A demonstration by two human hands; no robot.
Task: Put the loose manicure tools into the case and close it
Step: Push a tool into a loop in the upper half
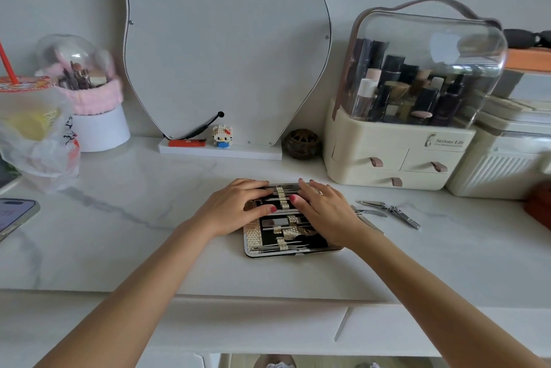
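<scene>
Hands hide much of the open case [290, 236]. Left hand [235, 208] and right hand [323, 211] are laid flat, fingers straight, on its tools; loose clippers [389, 212] are left on the worktop [134, 218].

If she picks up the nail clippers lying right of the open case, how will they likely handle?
The nail clippers look like polished metal, so probably stiff and somewhat slippery. They lie flat on the marble tabletop, so they should slide rather than roll if pushed.

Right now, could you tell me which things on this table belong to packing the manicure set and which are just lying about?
Belongs to the job:
open case
nail clippers
loose tools
left hand
right hand

Just lying about:
phone
bagged drink
cosmetics organiser
toy figure
</scene>
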